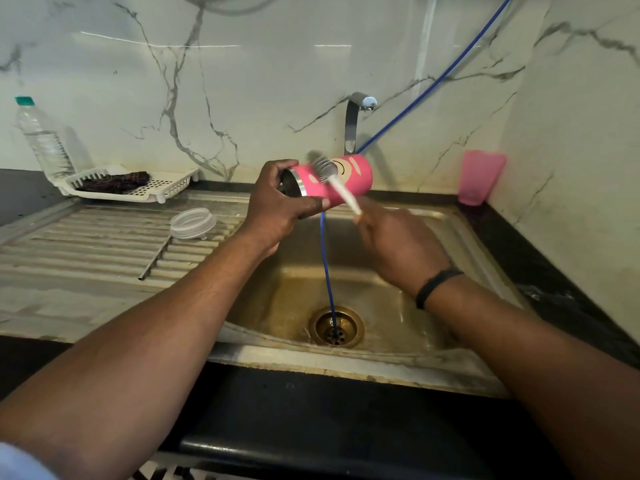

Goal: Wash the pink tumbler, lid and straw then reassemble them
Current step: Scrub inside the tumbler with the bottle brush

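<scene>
My left hand [277, 206] grips the tumbler [341, 178] sideways, mouth twd left, long axis left-right; right hand [398, 244] grips brush [332, 178] laid across its outside.

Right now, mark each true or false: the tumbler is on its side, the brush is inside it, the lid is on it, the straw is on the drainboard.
1. The left hand holds the tumbler on its side. True.
2. The brush is inside the tumbler. False: its bristles are against the outside, held by the right hand.
3. The lid is on the tumbler. False: it lies on the drainboard.
4. The straw lies on the drainboard. True.
</scene>
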